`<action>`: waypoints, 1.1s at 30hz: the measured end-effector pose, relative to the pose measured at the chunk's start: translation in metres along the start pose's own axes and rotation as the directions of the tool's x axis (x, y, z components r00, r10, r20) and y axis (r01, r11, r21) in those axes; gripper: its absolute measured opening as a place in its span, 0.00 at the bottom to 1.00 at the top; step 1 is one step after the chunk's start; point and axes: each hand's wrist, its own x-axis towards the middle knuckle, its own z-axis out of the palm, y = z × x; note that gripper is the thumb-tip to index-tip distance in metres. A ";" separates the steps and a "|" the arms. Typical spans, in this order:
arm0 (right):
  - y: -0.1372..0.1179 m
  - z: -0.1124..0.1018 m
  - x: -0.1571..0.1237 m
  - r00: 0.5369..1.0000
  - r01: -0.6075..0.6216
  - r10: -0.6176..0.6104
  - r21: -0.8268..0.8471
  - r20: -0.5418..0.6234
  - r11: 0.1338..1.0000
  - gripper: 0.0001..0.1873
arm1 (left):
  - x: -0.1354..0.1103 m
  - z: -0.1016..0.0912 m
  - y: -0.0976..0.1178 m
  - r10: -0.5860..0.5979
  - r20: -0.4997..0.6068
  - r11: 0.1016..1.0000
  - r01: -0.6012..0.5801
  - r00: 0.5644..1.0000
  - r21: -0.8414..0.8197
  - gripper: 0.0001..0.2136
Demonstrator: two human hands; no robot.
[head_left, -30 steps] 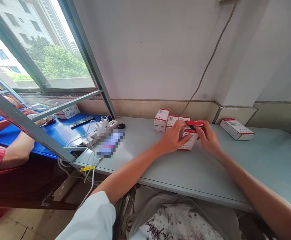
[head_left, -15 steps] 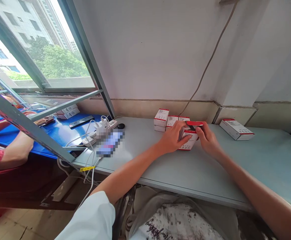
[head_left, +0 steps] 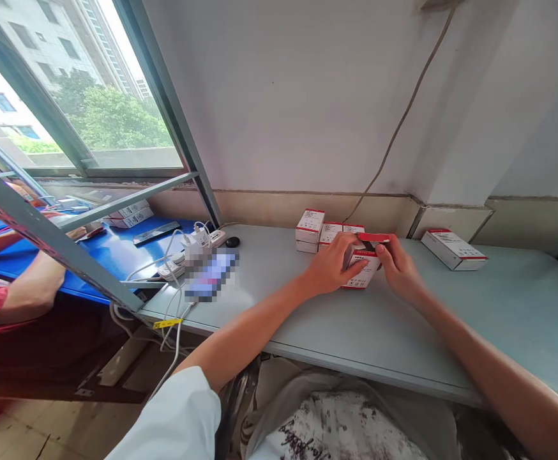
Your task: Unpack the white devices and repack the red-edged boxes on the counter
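Note:
A small white and red cardboard box [head_left: 360, 275] stands upright on the grey table, its red top flap [head_left: 375, 237] raised. My left hand [head_left: 334, 263] is wrapped round its left side, with the thumb across the front. On the right, my right hand [head_left: 398, 262] grips the upper edge by the flap, thumb in front and fingers behind. What the box contains is hidden. Just behind my left hand are more boxes of the same kind, with a stack [head_left: 309, 229] at their left end.
Another white and red box [head_left: 454, 249] lies on the table [head_left: 513, 319] to the right. Leftward are a blurred-out phone [head_left: 212, 275], white cables, a power strip [head_left: 218, 238] and a round black object [head_left: 232, 242]. Beyond a metal frame [head_left: 68, 239], another person's arm [head_left: 34, 287] rests by a blue table.
Almost nothing differs. My hands stay on the box and the flap stays raised; the view has shifted very slightly.

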 end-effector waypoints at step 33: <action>-0.003 -0.001 -0.001 0.999 -0.046 0.047 -0.046 0.027 0.998 0.30 | 0.000 0.001 -0.001 0.007 -0.012 1.000 -0.007 1.000 -0.004 0.22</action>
